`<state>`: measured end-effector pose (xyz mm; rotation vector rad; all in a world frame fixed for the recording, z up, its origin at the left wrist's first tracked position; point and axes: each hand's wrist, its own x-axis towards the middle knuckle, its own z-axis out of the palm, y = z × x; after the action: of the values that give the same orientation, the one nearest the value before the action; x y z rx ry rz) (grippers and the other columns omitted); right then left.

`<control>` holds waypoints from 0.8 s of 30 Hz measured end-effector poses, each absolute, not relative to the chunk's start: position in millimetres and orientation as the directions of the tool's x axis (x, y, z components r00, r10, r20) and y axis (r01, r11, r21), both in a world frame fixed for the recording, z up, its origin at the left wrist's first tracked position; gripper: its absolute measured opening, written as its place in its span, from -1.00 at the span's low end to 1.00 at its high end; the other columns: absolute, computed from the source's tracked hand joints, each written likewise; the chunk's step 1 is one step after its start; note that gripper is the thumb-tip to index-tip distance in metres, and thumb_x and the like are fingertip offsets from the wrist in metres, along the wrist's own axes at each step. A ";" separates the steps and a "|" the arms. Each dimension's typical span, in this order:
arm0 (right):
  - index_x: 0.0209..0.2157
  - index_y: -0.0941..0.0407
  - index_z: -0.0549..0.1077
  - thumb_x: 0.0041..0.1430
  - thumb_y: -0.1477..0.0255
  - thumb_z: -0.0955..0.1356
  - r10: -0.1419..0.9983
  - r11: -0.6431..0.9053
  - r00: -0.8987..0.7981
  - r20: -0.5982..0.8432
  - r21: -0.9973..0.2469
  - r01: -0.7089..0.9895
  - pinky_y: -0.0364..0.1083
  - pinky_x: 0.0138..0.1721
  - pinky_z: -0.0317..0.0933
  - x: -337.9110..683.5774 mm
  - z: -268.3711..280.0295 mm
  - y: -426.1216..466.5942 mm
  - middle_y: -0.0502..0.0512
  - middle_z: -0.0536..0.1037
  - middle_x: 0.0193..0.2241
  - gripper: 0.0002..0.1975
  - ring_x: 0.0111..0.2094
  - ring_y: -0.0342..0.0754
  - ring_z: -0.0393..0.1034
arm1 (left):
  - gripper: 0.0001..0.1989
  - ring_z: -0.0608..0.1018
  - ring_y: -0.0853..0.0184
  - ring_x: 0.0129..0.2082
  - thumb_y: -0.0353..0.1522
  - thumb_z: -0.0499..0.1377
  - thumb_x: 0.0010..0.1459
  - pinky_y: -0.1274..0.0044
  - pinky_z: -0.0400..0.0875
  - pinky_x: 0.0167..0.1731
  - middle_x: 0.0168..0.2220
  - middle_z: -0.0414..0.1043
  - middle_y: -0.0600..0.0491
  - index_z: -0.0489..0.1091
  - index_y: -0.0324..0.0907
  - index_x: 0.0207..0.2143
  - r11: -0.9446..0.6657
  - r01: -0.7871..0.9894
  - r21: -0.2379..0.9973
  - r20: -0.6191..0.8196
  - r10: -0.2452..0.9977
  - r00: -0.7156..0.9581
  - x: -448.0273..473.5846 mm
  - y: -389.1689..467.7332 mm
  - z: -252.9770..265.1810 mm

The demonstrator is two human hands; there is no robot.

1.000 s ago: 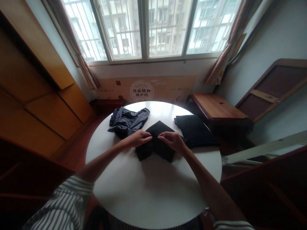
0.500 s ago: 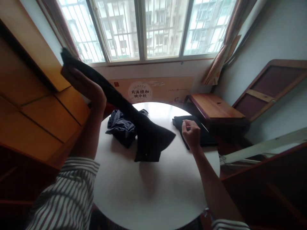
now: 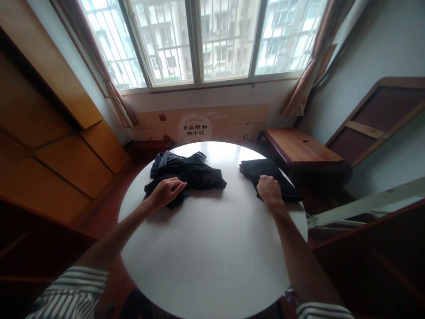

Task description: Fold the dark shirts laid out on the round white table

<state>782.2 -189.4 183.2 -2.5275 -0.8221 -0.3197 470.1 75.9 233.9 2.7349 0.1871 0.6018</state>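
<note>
Left hand [image 3: 167, 191] rests loose and half open on the near-left edge of the black garment [image 3: 195, 176], fingers [image 3: 178, 187] lying flat on the cloth, not pinching it. Black garment is crumpled, long axis running left-right away from that hand, draped partly over a grey-blue garment [image 3: 160, 162] just behind it. Right hand [image 3: 269, 189] is curled, knuckles up, on the near corner of the folded black garment [image 3: 265, 171]; cannot tell if it actually grips the cloth. Folded piece runs diagonally, far-left to near-right, at the counter's right edge. Round white counter [image 3: 212, 248] carries all of it. Beyond: wooden bench [image 3: 300, 149], printed board [image 3: 195, 125] under the window [image 3: 202, 40], curtains either side, wood cabinets to the left.
</note>
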 end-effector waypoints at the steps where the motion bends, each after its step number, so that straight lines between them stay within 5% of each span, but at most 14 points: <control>1: -0.31 0.25 0.55 0.26 0.50 0.22 0.514 -0.671 0.767 0.384 -0.377 0.639 0.09 -0.17 0.33 778.1 189.6 -188.6 0.42 0.58 -0.33 -0.73 -0.23 0.21 0.52 | -0.66 0.55 0.30 -0.33 -0.21 0.02 0.38 0.48 0.44 -0.23 -0.33 0.50 0.00 0.51 -0.18 -0.30 -0.943 0.031 0.332 0.444 0.185 0.876 472.6 70.5 239.7; 4: -0.23 0.17 0.52 0.33 0.35 0.22 0.608 -0.310 0.597 0.523 -0.536 0.785 0.01 -0.15 0.33 757.4 211.2 -186.8 0.23 0.58 -0.27 -0.72 -0.21 0.10 0.49 | -0.75 0.53 0.23 -0.12 -0.25 0.08 0.36 0.38 0.44 -0.06 -0.13 0.50 -0.05 0.46 -0.14 -0.04 -0.966 -0.096 0.241 0.585 0.066 0.809 487.5 49.0 255.6; 8: -0.37 0.12 0.49 0.30 0.16 0.28 0.766 0.155 0.364 0.529 -0.702 0.695 -0.11 -0.38 0.27 721.0 228.7 -183.8 0.04 0.48 -0.47 -0.65 -0.44 -0.05 0.37 | -0.41 0.42 0.09 0.11 -0.11 0.21 0.24 0.24 0.35 0.10 0.14 0.38 -0.16 0.24 -0.13 0.24 -0.962 -0.232 0.143 0.574 -0.110 0.811 517.5 14.0 257.8; 10: -0.43 0.12 0.48 0.28 0.14 0.30 0.841 0.230 0.242 0.484 -0.724 0.651 -0.13 -0.43 0.22 708.2 229.9 -181.2 0.02 0.44 -0.50 -0.63 -0.47 -0.09 0.31 | -0.38 0.46 0.07 0.05 -0.06 0.23 0.20 0.25 0.35 0.07 0.04 0.46 -0.17 0.29 -0.17 0.21 -0.958 -0.256 0.128 0.497 -0.161 0.853 532.9 -0.5 249.5; 12: -0.51 0.12 0.45 0.28 0.13 0.30 0.870 0.258 0.175 0.461 -0.727 0.636 -0.14 -0.47 0.17 703.1 227.9 -179.0 0.00 0.40 -0.56 -0.59 -0.52 -0.12 0.26 | -0.57 0.54 0.15 -0.10 -0.10 0.17 0.27 0.35 0.38 -0.04 -0.15 0.55 -0.11 0.43 -0.19 0.05 -0.951 -0.267 0.154 0.396 -0.188 0.899 547.2 -9.1 238.2; 14: -0.55 0.12 0.44 0.29 0.12 0.29 0.833 0.245 0.258 0.490 -0.743 0.622 -0.13 -0.49 0.14 705.7 225.3 -177.9 -0.01 0.37 -0.60 -0.55 -0.54 -0.13 0.24 | -0.67 0.57 0.25 -0.26 -0.15 0.10 0.34 0.47 0.39 -0.20 -0.30 0.55 -0.04 0.50 -0.20 -0.13 -0.932 -0.268 0.245 0.306 -0.188 0.934 561.0 -9.1 229.9; 17: -0.46 0.12 0.49 0.33 0.12 0.26 0.571 0.196 0.574 0.588 -0.776 0.600 -0.12 -0.45 0.16 718.4 222.2 -178.5 0.00 0.40 -0.59 -0.57 -0.52 -0.11 0.28 | -0.61 0.53 0.32 -0.43 -0.12 0.07 0.34 0.54 0.34 -0.40 -0.43 0.51 0.04 0.50 -0.23 -0.30 -0.867 -0.197 0.458 0.324 -0.044 0.945 583.3 12.0 241.4; 19: -0.43 0.13 0.50 0.35 0.14 0.23 0.333 0.141 0.715 0.614 -0.783 0.606 -0.12 -0.44 0.15 727.1 220.6 -179.3 -0.02 0.36 -0.60 -0.57 -0.53 -0.11 0.27 | -0.57 0.50 0.32 -0.45 -0.09 0.05 0.34 0.53 0.33 -0.43 -0.47 0.48 0.05 0.48 -0.24 -0.36 -0.813 -0.103 0.574 0.480 0.231 0.846 597.7 39.2 272.7; 21: -0.46 0.13 0.49 0.35 0.17 0.23 0.196 0.081 0.764 0.615 -0.787 0.612 -0.12 -0.46 0.11 732.3 219.0 -179.4 -0.05 0.30 -0.63 -0.57 -0.56 -0.13 0.21 | -0.59 0.49 0.30 -0.39 -0.11 0.04 0.35 0.48 0.33 -0.37 -0.44 0.47 0.03 0.45 -0.24 -0.34 -0.772 -0.006 0.635 0.676 0.553 0.487 607.0 70.4 317.7; 24: -0.48 0.14 0.47 0.35 0.20 0.22 0.196 0.051 0.776 0.599 -0.797 0.602 -0.13 -0.50 0.08 732.5 217.3 -177.7 -0.07 0.27 -0.64 -0.58 -0.58 -0.14 0.18 | -0.63 0.47 0.28 -0.22 -0.18 -0.10 0.44 0.41 0.31 -0.18 -0.27 0.44 -0.04 0.36 -0.23 -0.18 -0.818 0.024 0.575 0.810 0.574 0.119 602.4 105.2 378.5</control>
<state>732.5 -177.7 217.3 -1.5187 -0.6720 -0.3467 602.4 105.2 378.5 1.9808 0.5779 1.7441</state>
